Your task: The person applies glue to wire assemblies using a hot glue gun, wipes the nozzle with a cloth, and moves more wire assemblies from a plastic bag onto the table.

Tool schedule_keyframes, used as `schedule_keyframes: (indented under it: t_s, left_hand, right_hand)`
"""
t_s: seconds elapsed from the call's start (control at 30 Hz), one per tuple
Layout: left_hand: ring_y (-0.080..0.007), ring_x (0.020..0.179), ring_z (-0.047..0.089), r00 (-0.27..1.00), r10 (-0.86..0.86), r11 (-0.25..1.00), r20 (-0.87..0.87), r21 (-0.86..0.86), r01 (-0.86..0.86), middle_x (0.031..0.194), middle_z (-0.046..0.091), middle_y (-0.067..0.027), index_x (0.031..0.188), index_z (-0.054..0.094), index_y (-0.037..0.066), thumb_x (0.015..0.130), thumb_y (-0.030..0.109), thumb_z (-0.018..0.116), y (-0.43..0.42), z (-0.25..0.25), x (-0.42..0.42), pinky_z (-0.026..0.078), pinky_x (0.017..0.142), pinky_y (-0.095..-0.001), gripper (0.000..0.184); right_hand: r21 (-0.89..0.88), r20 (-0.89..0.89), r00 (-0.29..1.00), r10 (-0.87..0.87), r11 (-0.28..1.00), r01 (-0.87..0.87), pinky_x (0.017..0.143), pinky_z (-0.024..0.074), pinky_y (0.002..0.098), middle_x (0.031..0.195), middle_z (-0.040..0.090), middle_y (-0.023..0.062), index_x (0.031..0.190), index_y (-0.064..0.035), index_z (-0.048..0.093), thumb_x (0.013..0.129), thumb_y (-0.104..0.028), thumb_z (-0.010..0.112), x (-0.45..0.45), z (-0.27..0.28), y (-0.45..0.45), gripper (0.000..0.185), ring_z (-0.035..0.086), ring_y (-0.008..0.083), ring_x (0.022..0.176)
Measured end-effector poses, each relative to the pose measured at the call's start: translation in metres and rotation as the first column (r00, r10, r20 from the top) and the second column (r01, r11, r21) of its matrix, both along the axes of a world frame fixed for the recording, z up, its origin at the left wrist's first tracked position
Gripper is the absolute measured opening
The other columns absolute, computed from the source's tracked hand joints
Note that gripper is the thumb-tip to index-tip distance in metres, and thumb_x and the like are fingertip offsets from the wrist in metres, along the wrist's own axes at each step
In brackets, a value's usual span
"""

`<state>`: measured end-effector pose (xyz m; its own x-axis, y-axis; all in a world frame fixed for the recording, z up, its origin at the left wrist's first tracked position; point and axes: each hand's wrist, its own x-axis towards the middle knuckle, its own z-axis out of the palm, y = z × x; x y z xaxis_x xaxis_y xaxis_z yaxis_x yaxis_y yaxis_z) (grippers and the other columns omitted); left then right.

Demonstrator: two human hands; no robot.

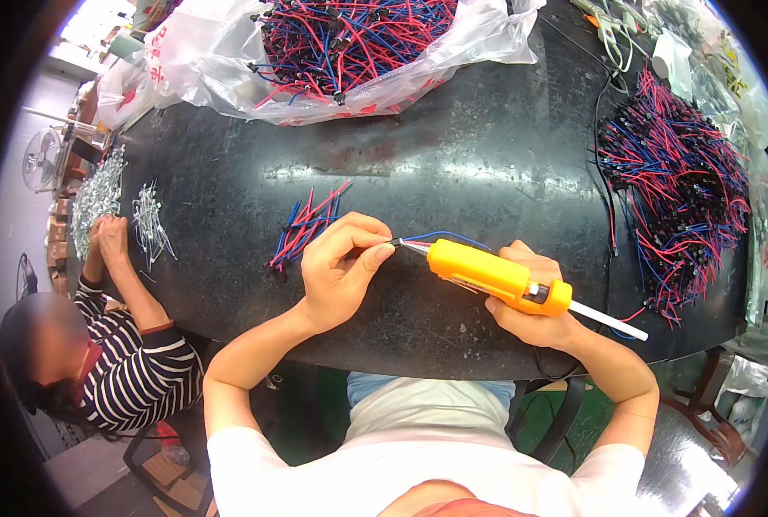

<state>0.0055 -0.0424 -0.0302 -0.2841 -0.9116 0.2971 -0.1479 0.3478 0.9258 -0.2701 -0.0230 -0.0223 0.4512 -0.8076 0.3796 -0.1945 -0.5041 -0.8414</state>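
My left hand (341,267) pinches a small black connector (395,243) between thumb and fingertips. From it a blue wire (449,234) curves off to the right. In my right hand (530,297) is a yellow glue gun (487,274), its nozzle pointing left with the tip at or very near the connector. A white glue stick (608,320) sticks out of the gun's rear. Just beyond my left hand lies a small pile of red and blue wires (305,228) on the black table (401,332).
A plastic bag (203,65) with many red and blue wires stands at the back. Another large wire heap (677,189) lies right, beside a black cable (608,189). At left, a person in a striped top (147,370) handles clear small parts (99,194).
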Motion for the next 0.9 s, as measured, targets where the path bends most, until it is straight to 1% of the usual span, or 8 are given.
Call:
schedule_keyframes:
  t_s: [0.2, 0.3, 0.5, 0.6, 0.7, 0.73, 0.8, 0.9]
  left_hand:
    - [-0.0104, 0.082, 0.057, 1.000, 0.002, 1.000, -0.001, -0.008, -0.002, 0.101, 0.063, -0.0126, 0.094, 0.062, -0.005, 0.093, 0.001, 0.064, 0.000, -0.001, 0.000, 0.046, 0.072, -0.0217, 0.007]
    - [-0.0117, 0.073, 0.058, 0.996, 0.070, 0.997, -0.050, -0.015, -0.071, 0.092, 0.066, -0.0117, 0.086, 0.064, -0.005, 0.088, -0.001, 0.070, -0.002, -0.001, -0.004, 0.045, 0.062, -0.0232, 0.007]
    - [-0.0115, 0.076, 0.059, 0.988, 0.102, 0.992, -0.114, 0.090, -0.092, 0.093, 0.066, -0.0114, 0.088, 0.065, -0.005, 0.088, -0.002, 0.069, 0.000, 0.001, -0.003, 0.045, 0.064, -0.0233, 0.005]
    - [-0.0127, 0.078, 0.059, 0.986, 0.128, 0.992, -0.104, 0.038, -0.124, 0.095, 0.066, -0.0115, 0.089, 0.065, -0.005, 0.086, -0.003, 0.070, -0.003, 0.006, -0.003, 0.046, 0.065, -0.0238, 0.006]
    - [-0.0140, 0.079, 0.060, 0.981, 0.193, 0.936, -0.007, -0.299, -0.186, 0.096, 0.067, -0.0118, 0.090, 0.066, -0.003, 0.084, -0.002, 0.072, -0.015, 0.020, 0.001, 0.047, 0.066, -0.0243, 0.009]
    - [-0.0137, 0.086, 0.059, 0.977, 0.192, 0.890, 0.092, -0.435, -0.134, 0.102, 0.064, -0.0128, 0.092, 0.064, -0.003, 0.089, -0.006, 0.063, -0.022, 0.036, 0.007, 0.048, 0.073, -0.0242, 0.004]
    - [-0.0153, 0.086, 0.059, 0.949, 0.303, 0.806, 0.092, -0.555, -0.204, 0.103, 0.065, -0.0142, 0.093, 0.065, -0.003, 0.088, -0.007, 0.063, -0.035, 0.067, 0.010, 0.047, 0.075, -0.0245, 0.007]
    - [-0.0124, 0.072, 0.057, 0.902, 0.432, 0.615, 0.018, -0.737, -0.280, 0.099, 0.069, -0.0101, 0.098, 0.071, 0.001, 0.079, -0.001, 0.076, -0.085, 0.109, 0.013, 0.043, 0.060, -0.0226, 0.020]
  right_hand:
    - [-0.009, -0.010, 1.000, 0.000, 1.000, 0.000, 0.059, 0.0359, 0.0362, 0.063, 0.051, 0.0037, 0.070, -0.0056, 0.054, 0.063, 0.000, 0.068, 0.000, -0.002, 0.000, 0.016, 0.049, 0.0231, 0.057]
    - [0.009, -0.011, 1.000, -0.012, 1.000, 0.012, 0.059, 0.0355, 0.0363, 0.063, 0.052, 0.0040, 0.070, -0.0056, 0.055, 0.063, 0.000, 0.068, 0.001, 0.000, 0.001, 0.016, 0.048, 0.0234, 0.057]
    - [0.001, -0.045, 0.999, -0.002, 1.000, 0.002, 0.060, 0.0364, 0.0360, 0.066, 0.057, 0.0040, 0.072, -0.0057, 0.058, 0.062, -0.001, 0.067, -0.001, -0.001, 0.000, 0.015, 0.051, 0.0232, 0.059]
    - [0.031, -0.005, 1.000, 0.007, 1.000, -0.007, 0.062, 0.0382, 0.0353, 0.070, 0.062, 0.0036, 0.077, -0.0061, 0.062, 0.064, -0.001, 0.067, 0.001, 0.000, 0.000, 0.015, 0.056, 0.0227, 0.064]
    - [0.080, 0.055, 0.998, -0.010, 0.997, 0.006, 0.064, 0.0410, 0.0353, 0.076, 0.065, 0.0046, 0.081, -0.0062, 0.064, 0.066, -0.002, 0.068, 0.001, 0.001, 0.001, 0.015, 0.060, 0.0237, 0.068]
    - [0.104, 0.071, 0.997, -0.019, 0.995, 0.011, 0.064, 0.0420, 0.0355, 0.077, 0.066, 0.0052, 0.082, -0.0062, 0.065, 0.068, -0.003, 0.068, 0.000, 0.000, 0.003, 0.016, 0.061, 0.0243, 0.069]
    - [0.103, 0.092, 0.995, -0.038, 0.994, 0.028, 0.065, 0.0436, 0.0362, 0.078, 0.066, 0.0071, 0.083, -0.0057, 0.065, 0.070, -0.004, 0.070, 0.000, -0.004, 0.003, 0.014, 0.061, 0.0255, 0.070]
    - [0.112, 0.083, 0.995, -0.054, 0.993, 0.044, 0.065, 0.0454, 0.0366, 0.080, 0.065, 0.0096, 0.085, -0.0046, 0.066, 0.072, -0.005, 0.071, -0.001, -0.006, 0.005, 0.014, 0.061, 0.0267, 0.070]
